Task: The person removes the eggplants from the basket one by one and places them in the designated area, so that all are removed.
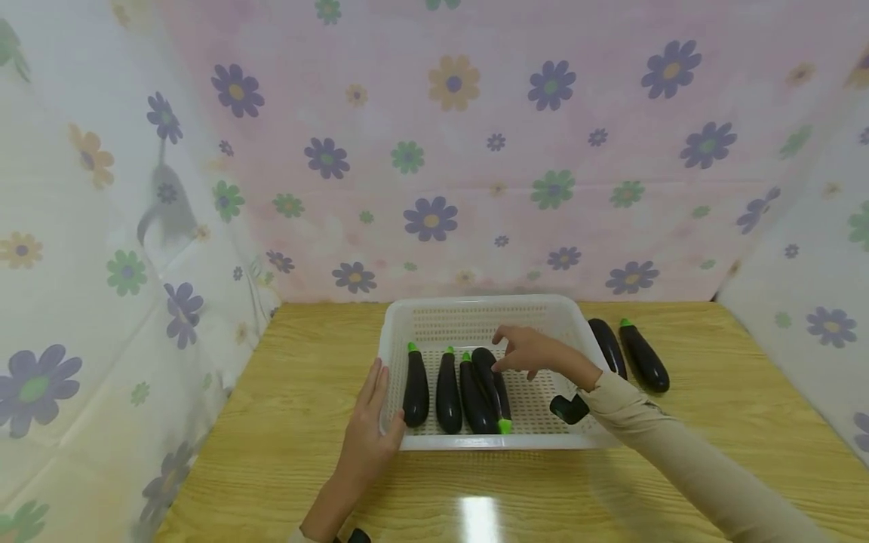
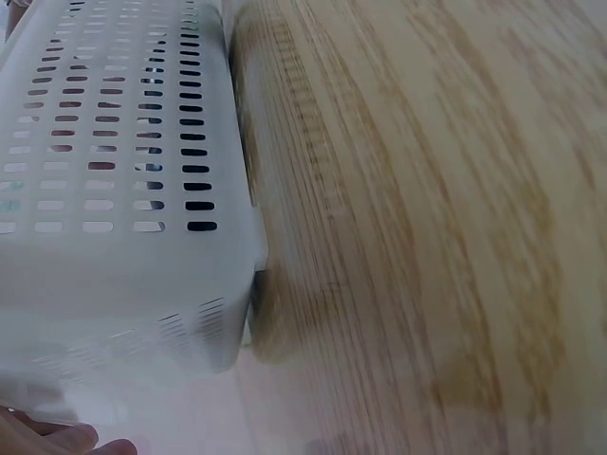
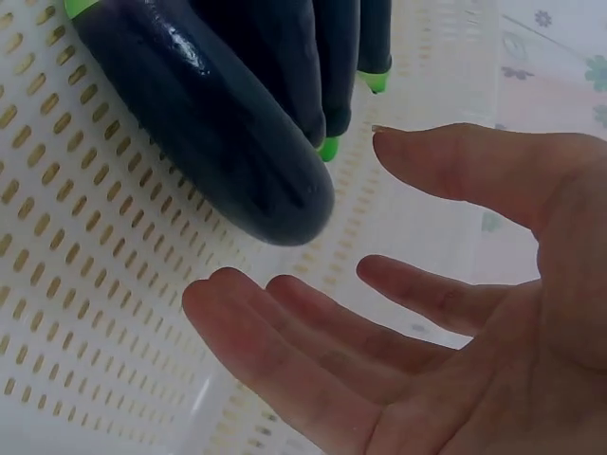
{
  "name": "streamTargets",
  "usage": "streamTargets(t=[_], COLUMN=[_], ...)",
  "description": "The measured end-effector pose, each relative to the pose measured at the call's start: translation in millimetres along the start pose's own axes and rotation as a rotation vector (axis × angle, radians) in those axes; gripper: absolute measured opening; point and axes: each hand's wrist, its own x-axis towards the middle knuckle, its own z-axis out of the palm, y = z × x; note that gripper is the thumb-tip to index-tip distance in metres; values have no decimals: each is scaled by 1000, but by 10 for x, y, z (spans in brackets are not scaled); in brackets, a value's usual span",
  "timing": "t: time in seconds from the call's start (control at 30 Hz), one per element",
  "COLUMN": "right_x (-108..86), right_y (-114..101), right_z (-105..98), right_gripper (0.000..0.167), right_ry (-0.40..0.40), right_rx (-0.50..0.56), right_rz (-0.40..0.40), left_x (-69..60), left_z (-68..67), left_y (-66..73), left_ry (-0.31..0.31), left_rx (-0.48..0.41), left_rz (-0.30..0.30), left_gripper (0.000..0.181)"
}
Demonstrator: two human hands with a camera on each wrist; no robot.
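Observation:
A white plastic basket [image 1: 485, 442] stands on the table with several dark eggplants in it. Three lie with green stems toward the back, among them the leftmost eggplant [image 1: 416, 386]. The rightmost eggplant [image 1: 492, 385] lies the other way round, its green stem at the front, against its neighbour. My right hand [image 1: 532, 351] hovers over this eggplant's rounded end; in the right wrist view the fingers [image 3: 285, 360] are spread, with a gap to the eggplant [image 3: 228, 123]. My left hand [image 1: 370, 437] rests along the basket's left side, fingers straight, thumb at the front left corner.
Two more eggplants lie on the table right of the basket: one eggplant [image 1: 607, 343] beside its wall, another eggplant [image 1: 645, 358] further right. Flower-patterned cloth [image 1: 434, 151] hangs behind the wooden table [image 1: 305, 362] and at both sides.

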Motion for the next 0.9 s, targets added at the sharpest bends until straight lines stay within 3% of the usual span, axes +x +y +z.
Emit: streamTargets(t=[0.17, 0.43, 0.9], right_x=[101, 281, 284], right_y=[-17, 24, 2], right_z=[81, 224, 218], right_gripper=[60, 62, 62], right_ry=[-56, -39, -12], right_rx=[27, 104, 97], right_rz=[35, 98, 95], left_x=[0, 2, 4], left_z=[12, 20, 8], left_y=[2, -16, -12], left_ry=[12, 7, -5], left_rx=[16, 29, 13], left_rz=[24, 28, 14], left_gripper=[70, 69, 70])
